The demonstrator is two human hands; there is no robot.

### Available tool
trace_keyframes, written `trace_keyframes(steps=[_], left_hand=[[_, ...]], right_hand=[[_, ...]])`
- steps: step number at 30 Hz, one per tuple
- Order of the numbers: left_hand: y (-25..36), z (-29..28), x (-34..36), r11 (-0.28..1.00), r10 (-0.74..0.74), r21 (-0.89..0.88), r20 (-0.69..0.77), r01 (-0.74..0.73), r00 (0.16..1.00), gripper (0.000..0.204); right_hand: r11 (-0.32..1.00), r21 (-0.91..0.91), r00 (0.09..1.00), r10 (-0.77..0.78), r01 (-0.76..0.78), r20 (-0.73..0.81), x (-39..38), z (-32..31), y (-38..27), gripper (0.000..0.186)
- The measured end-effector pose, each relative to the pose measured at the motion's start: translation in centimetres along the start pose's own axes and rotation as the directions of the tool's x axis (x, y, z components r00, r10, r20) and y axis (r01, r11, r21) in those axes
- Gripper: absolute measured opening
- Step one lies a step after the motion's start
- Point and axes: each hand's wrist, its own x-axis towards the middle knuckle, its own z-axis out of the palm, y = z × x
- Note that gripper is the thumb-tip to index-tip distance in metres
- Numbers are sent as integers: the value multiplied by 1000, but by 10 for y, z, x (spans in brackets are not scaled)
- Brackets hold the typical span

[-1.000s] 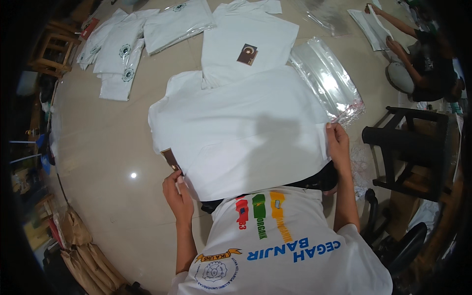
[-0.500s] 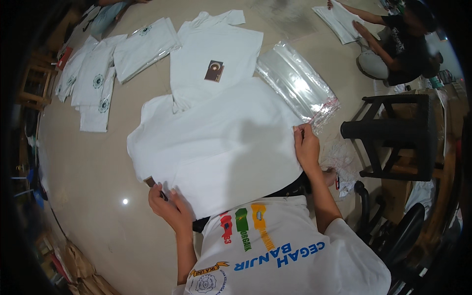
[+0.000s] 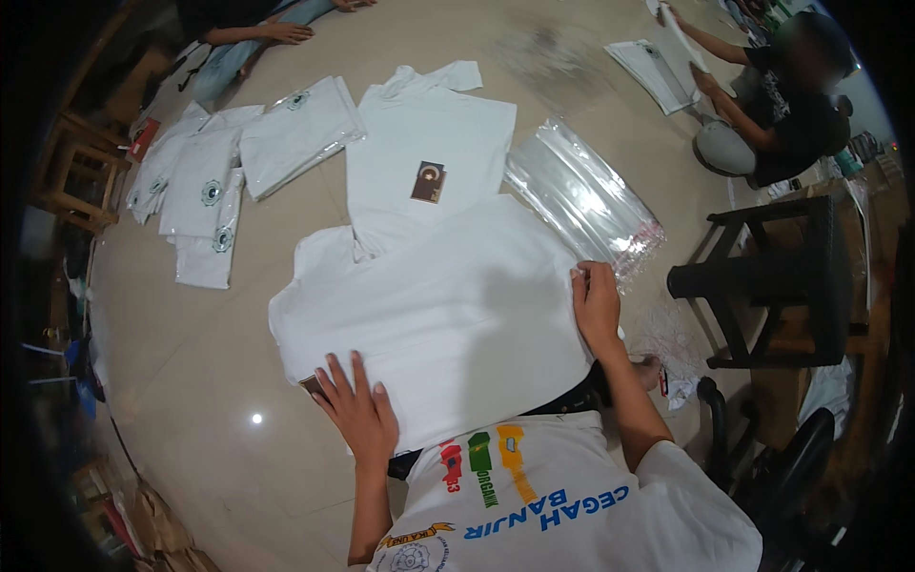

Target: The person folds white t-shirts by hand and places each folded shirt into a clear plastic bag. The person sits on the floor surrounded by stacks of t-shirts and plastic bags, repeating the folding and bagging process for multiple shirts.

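A white T-shirt (image 3: 429, 296) lies spread flat on the floor before me. My left hand (image 3: 362, 415) rests on its near left part, palm down with fingers spread. A small brown piece (image 3: 311, 384), perhaps a card, shows partly beside those fingers at the shirt's left edge. At the shirt's right edge my right hand (image 3: 598, 310) is closed, fingers and thumb pinching the fabric. Just beyond lies another white shirt (image 3: 381, 133) with a dark brown card (image 3: 428, 181) on it. The spread shirt overlaps its lower part.
Clear plastic bags (image 3: 586, 195) lie right of the shirts. Bagged white garments (image 3: 205, 181) with green emblems are at the far left. A black stool (image 3: 762, 276) stands on the right. One person (image 3: 777, 105) handles white cloth at far right; another person's hand (image 3: 286, 33) is at far left.
My left hand has gone from curled fingers at the shirt's left edge to spread fingers flat on the fabric. The view has shifted slightly. The far-right person has lifted part of the white cloth.
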Motion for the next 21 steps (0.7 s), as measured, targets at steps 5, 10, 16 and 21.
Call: trace_keyframes(steps=[5,10,16,21], left_hand=[[-76,9,114,937,-234,-300,-149,181,961,64],[-153,-6,221,350,-373,-589,626,729,685,64],[-200,13,267,408,-175,-722,538,558,824,56],[-185,-21,260,477,-265,-702,459,529,848,55]], right_hand=[[925,297,953,-282,239,113,93,37,-16,26],[889,444,669,-262,-114,696,193,127,-34,34],[933,354,531,-268,-64,804,240,117,-30,35],[944,331,488,-288,-3,824,247,106,-29,40]])
